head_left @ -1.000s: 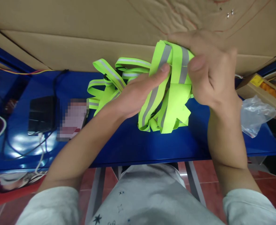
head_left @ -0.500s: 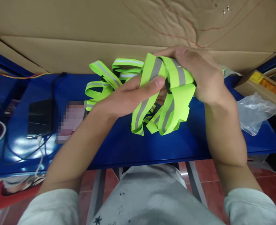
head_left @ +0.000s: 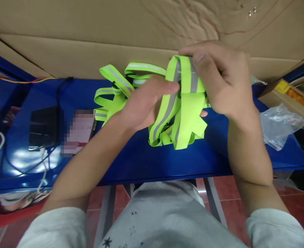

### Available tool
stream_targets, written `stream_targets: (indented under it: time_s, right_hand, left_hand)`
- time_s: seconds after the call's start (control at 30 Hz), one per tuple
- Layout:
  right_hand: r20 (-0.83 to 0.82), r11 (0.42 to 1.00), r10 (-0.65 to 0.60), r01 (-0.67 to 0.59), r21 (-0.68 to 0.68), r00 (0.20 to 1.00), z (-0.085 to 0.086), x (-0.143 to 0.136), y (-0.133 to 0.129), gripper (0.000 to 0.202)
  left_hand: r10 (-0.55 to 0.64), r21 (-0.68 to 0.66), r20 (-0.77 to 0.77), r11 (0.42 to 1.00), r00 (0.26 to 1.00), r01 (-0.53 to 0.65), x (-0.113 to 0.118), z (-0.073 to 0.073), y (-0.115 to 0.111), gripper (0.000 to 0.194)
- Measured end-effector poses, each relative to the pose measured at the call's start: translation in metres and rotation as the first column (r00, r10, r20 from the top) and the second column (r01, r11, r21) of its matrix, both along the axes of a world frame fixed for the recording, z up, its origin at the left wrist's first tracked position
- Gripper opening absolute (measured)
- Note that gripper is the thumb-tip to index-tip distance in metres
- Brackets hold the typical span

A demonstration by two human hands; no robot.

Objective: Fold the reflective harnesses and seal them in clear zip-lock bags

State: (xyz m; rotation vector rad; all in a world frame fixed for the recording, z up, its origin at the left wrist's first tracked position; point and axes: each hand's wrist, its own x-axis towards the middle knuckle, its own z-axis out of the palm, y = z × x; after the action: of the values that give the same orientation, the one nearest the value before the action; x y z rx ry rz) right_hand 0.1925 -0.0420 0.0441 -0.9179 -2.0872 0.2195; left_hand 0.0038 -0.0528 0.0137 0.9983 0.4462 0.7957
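Yellow-green straps with grey reflective stripes [head_left: 190, 113] hang in a looped bundle between my two hands. My left hand [head_left: 152, 100] grips the left side of the bundle, thumb over the front. My right hand [head_left: 219, 75] pinches the top right of it between thumb and fingers; one fingertip shows lower down beside the strap. Behind my left hand lies a second heap of similar straps [head_left: 113, 100] on the blue table [head_left: 141, 162]. The fingers behind the bundle are mostly hidden.
Brown cardboard [head_left: 90, 55] stands along the back. A black device [head_left: 43, 128] with cables and a blurred-out pink item [head_left: 79, 132] lie at left. At right are a clear plastic bag [head_left: 282, 125] and a small cardboard box [head_left: 287, 96] with orange contents.
The strap bundle's top loops have drawn together and now sit more upright. My left hand has turned and shifted slightly up; my right hand has risen a little and moved slightly right.
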Motion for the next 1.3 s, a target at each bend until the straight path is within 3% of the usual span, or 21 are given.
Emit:
stream_targets:
  time_s: [0.1, 0.23, 0.3, 0.4, 0.47, 0.53, 0.6, 0.67, 0.73, 0.77, 0.8, 0.83, 0.9, 0.93, 0.97, 1.03, 1.17, 1.23, 1.3]
  right_hand:
    - [0.124, 0.999, -0.017, 0.013, 0.034, 0.992, 0.001, -0.001, -0.004, 0.036]
    - [0.204, 0.987, 0.062, -0.029, -0.159, 0.977, 0.002, -0.001, -0.007, 0.052]
    - [0.197, 0.968, 0.102, -0.052, -0.247, 0.975, 0.004, 0.000, -0.009, 0.049]
    - [0.129, 0.974, 0.044, -0.014, -0.225, 0.991, 0.010, -0.002, -0.013, 0.029]
    - [0.011, 0.987, -0.071, 0.071, -0.147, 0.997, 0.015, -0.005, -0.016, 0.024]
    - [-0.160, 0.978, -0.120, 0.088, -0.191, 0.980, 0.019, -0.009, -0.018, 0.023]
    - [-0.366, 0.938, -0.109, -0.026, -0.346, 0.924, 0.020, -0.012, -0.018, 0.026]
    - [-0.551, 0.854, -0.084, -0.225, -0.469, 0.830, 0.018, -0.015, -0.015, 0.026]
    - [-0.657, 0.755, -0.065, -0.393, -0.525, 0.752, 0.014, -0.015, -0.011, 0.022]
    - [-0.664, 0.735, -0.060, -0.417, -0.534, 0.745, 0.013, -0.014, -0.009, 0.021]
    - [-0.636, 0.751, -0.059, -0.386, -0.536, 0.769, 0.012, -0.013, -0.008, 0.021]
    - [-0.574, 0.808, -0.067, -0.293, -0.511, 0.816, 0.012, -0.012, -0.008, 0.022]
    - [-0.360, 0.931, -0.129, -0.013, -0.366, 0.924, 0.012, -0.010, -0.010, 0.021]
    - [-0.258, 0.960, -0.168, 0.098, -0.261, 0.952, 0.013, -0.009, -0.012, 0.020]
    - [-0.178, 0.972, -0.184, 0.153, -0.176, 0.967, 0.014, -0.009, -0.014, 0.021]
    - [-0.092, 0.984, -0.157, 0.148, -0.098, 0.983, 0.016, -0.008, -0.019, 0.029]
    - [0.041, 0.991, -0.125, 0.127, -0.043, 0.991, 0.022, -0.001, -0.020, 0.039]
    - [0.034, 0.984, -0.161, 0.163, -0.066, 0.986, 0.024, 0.003, -0.019, 0.040]
    - [-0.067, 0.970, -0.143, 0.127, -0.209, 0.987, 0.024, 0.005, -0.017, 0.036]
  left_hand:
    - [-0.064, 0.163, -0.106, 0.983, 0.992, 0.081, -0.002, -0.007, 0.000, 0.023]
    - [0.039, 0.239, -0.185, 0.971, 0.982, 0.007, -0.006, -0.014, 0.002, 0.026]
    - [0.065, 0.259, -0.197, 0.966, 0.978, -0.012, -0.008, -0.014, 0.004, 0.026]
    - [0.000, 0.211, -0.210, 0.977, 0.978, 0.045, -0.009, -0.014, 0.006, 0.023]
    - [-0.076, 0.169, -0.225, 0.979, 0.971, 0.116, -0.007, -0.014, 0.007, 0.029]
    - [-0.083, 0.197, -0.262, 0.971, 0.962, 0.137, -0.005, -0.014, 0.006, 0.037]
    - [-0.010, 0.285, -0.305, 0.953, 0.952, 0.101, -0.006, -0.013, 0.004, 0.037]
    - [0.064, 0.363, -0.341, 0.929, 0.938, 0.068, -0.009, -0.010, 0.002, 0.034]
    - [0.105, 0.392, -0.350, 0.919, 0.931, 0.043, -0.012, -0.008, 0.001, 0.033]
    - [0.103, 0.379, -0.340, 0.925, 0.935, 0.036, -0.013, -0.008, 0.002, 0.033]
    - [0.078, 0.342, -0.318, 0.939, 0.945, 0.038, -0.011, -0.009, 0.002, 0.033]
    - [0.033, 0.283, -0.278, 0.958, 0.960, 0.049, -0.009, -0.012, 0.002, 0.033]
    - [-0.100, 0.141, -0.136, 0.983, 0.986, 0.119, 0.001, -0.018, 0.001, 0.029]
    - [-0.173, 0.082, -0.052, 0.981, 0.984, 0.177, 0.007, -0.022, -0.001, 0.029]
    - [-0.241, 0.043, 0.025, 0.970, 0.970, 0.240, 0.014, -0.025, -0.003, 0.030]
    - [-0.317, 0.002, 0.115, 0.948, 0.941, 0.319, 0.025, -0.030, -0.010, 0.034]
    - [-0.213, 0.003, 0.013, 0.977, 0.977, 0.213, 0.027, -0.031, -0.018, 0.034]
    - [-0.129, 0.118, -0.136, 0.982, 0.982, 0.145, 0.019, -0.028, -0.014, 0.030]
    - [-0.035, 0.292, -0.293, 0.948, 0.955, 0.124, 0.007, -0.024, -0.006, 0.027]
